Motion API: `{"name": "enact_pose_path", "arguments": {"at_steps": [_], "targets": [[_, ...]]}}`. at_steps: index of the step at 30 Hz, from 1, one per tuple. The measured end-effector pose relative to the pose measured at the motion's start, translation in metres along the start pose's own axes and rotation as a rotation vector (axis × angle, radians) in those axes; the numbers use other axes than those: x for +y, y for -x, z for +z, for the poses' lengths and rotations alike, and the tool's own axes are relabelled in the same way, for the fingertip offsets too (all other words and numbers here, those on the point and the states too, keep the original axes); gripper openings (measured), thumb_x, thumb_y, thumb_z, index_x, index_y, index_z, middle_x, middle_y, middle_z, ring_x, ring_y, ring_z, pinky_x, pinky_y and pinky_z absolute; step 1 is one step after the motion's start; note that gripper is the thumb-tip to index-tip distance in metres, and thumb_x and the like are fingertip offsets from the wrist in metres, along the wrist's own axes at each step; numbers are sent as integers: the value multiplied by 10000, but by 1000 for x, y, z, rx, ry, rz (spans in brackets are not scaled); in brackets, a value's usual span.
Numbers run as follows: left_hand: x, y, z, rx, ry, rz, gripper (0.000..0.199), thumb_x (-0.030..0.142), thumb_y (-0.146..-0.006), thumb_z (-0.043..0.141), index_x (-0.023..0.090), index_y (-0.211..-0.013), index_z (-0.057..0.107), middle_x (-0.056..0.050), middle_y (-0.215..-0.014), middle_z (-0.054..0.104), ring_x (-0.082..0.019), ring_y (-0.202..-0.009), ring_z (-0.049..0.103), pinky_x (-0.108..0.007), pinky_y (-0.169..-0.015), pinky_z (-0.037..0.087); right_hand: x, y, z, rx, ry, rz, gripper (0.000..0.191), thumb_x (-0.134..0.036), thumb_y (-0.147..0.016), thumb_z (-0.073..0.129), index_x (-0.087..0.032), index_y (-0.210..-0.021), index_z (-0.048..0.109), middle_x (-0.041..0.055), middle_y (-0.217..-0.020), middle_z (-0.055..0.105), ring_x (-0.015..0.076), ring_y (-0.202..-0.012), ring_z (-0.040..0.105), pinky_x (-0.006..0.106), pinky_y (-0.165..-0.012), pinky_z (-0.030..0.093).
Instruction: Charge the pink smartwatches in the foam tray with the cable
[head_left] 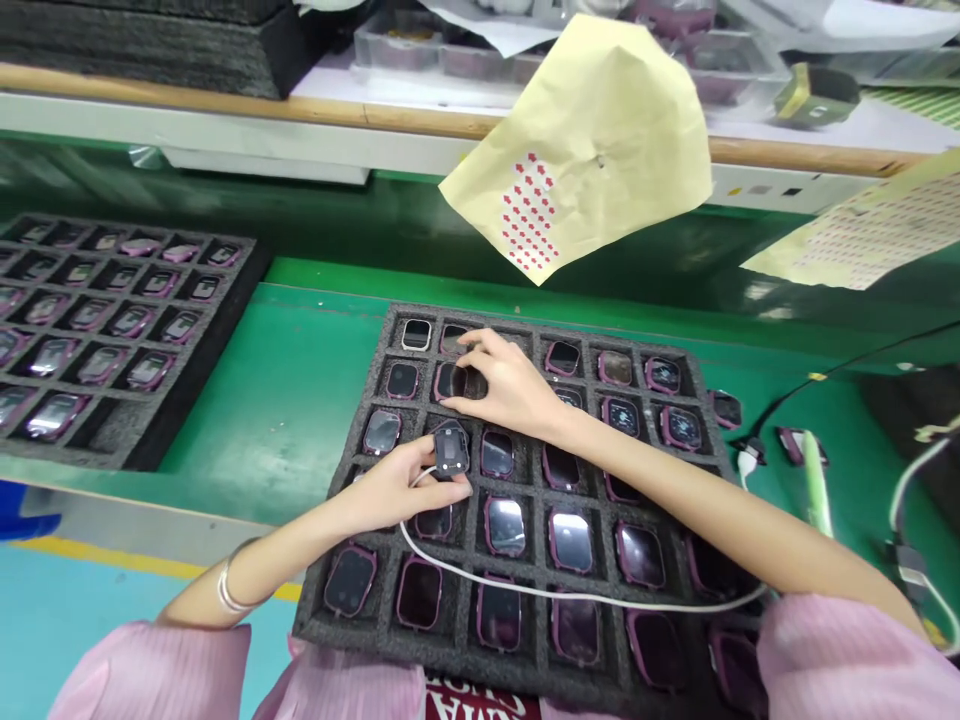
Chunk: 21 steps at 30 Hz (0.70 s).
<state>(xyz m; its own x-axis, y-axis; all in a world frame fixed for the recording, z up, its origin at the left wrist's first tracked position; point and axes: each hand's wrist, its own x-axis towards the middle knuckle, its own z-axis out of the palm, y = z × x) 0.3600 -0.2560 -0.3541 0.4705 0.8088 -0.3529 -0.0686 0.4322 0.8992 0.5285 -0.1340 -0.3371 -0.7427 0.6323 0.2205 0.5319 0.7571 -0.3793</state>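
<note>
My left hand (420,475) is closed round a small square black charging fixture (451,450) with metal contacts on its face. A white cable (540,590) runs from it across the tray to the right. Just above, my right hand (506,380) reaches down into a compartment, thumb and fingers curled at the edges of a purple-framed smartwatch (448,381). Both hands are over a black foam tray (379,440) of square compartments, most of them holding purple-framed watches. One watch (416,335) in the far left corner has a light silver frame.
A second foam tray of watches (142,420) lies on the green bench to the left. On the right are a green pen-like tool (816,485), a loose watch (726,408) and cables. A yellow sticker sheet (600,140) hangs from the shelf edge above.
</note>
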Motion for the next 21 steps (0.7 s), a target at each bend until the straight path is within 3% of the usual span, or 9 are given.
{"name": "enact_pose_path", "arguments": {"at_steps": [2,4,8,10,13,15,18,21], "targets": [[-1,0,-2,-11,4,0,328,309,-806,670,127,-1040,530,-38,-945,615,-35,-500,362,-191,-482,312,-8,16,-9,62,-190,-17,306,-293,-725,800,-153,-913,604,126,-1147,537,278,-1069,547,422,-896,476],[-5,-2,-2,-3,-6,37,390,322,-796,684,137,-1102,528,-34,-953,612,-45,-522,390,-189,-484,316,-20,35,-13,20,-307,-57,294,-256,-752,764,-167,-974,595,114,-1144,552,269,-1071,554,413,-899,480],[-11,-6,1,85,-12,159,315,290,-831,636,140,-1097,556,-61,-1039,616,-161,-898,565,-262,-801,446,-37,58,-3,-43,-209,-113,328,-245,-858,653,-123,-1138,534,154,-1126,599,290,-1047,573,468,-902,472],[-11,-6,3,133,-2,166,285,277,-838,620,136,-1079,564,-59,-1013,629,-177,-943,571,-278,-841,447,-39,61,4,-5,-159,-160,324,-255,-895,612,-98,-1163,519,172,-1126,608,296,-1039,582,472,-894,477],[-7,-4,5,162,24,85,279,278,-830,631,127,-1057,567,-22,-857,634,-104,-635,553,-217,-607,445,-37,59,12,31,-153,-197,313,-250,-906,593,-80,-1158,519,183,-1104,615,298,-1017,596,456,-853,503],[-3,-3,6,152,56,36,290,283,-829,635,123,-1061,567,0,-797,625,-42,-438,425,-189,-446,347,-35,59,14,46,-182,-201,323,-252,-897,609,-77,-1152,517,180,-1076,622,295,-991,606,447,-830,516],[3,-1,6,141,103,7,312,292,-817,657,113,-1062,580,14,-751,613,-1,-341,293,-191,-349,206,-34,61,18,81,-223,-219,336,-248,-893,615,-89,-1166,502,174,-1069,622,293,-986,605,445,-823,525],[8,0,7,151,131,-20,326,317,-801,682,103,-1035,605,36,-657,576,0,-329,257,-196,-342,177,-34,63,22,106,-282,-204,349,-242,-888,610,-117,-1190,485,164,-1082,615,285,-996,599,436,-818,533]]}}
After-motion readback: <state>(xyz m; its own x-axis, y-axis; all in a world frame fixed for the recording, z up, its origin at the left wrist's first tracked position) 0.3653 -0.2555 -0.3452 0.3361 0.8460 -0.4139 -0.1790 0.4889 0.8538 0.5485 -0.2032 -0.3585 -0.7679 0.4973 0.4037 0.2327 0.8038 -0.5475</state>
